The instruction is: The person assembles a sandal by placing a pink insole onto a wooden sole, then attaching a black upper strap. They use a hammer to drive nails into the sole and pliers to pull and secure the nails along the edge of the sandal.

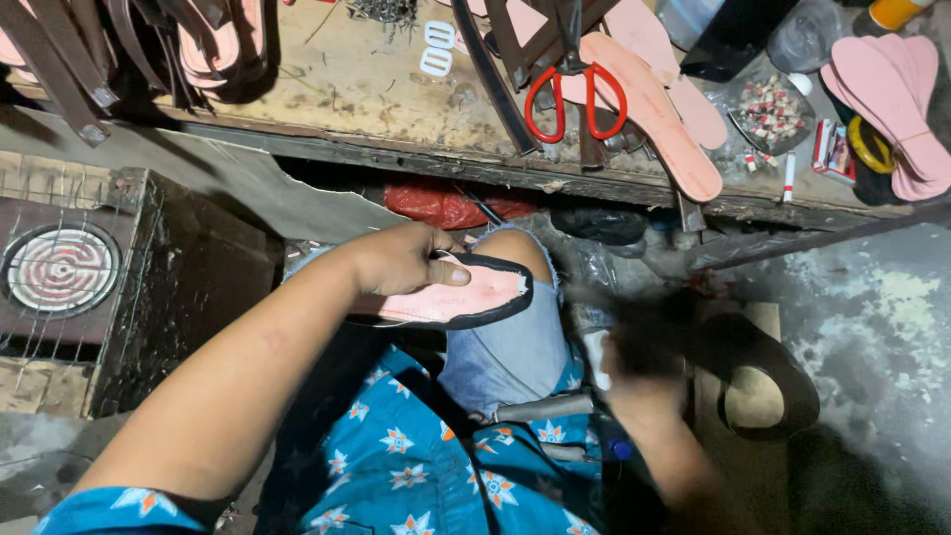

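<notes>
One left hand point(401, 260) pinches one pink sole point(456, 294) below the counter point(367, 89); right hand point(644, 372) is blurred, fingers unclear.

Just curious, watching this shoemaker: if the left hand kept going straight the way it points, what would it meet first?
The left hand points rightward along the pink sole it holds. Past that sole's tip, probably the dark strap piece near the blurred right hand; depth is unclear.
</notes>
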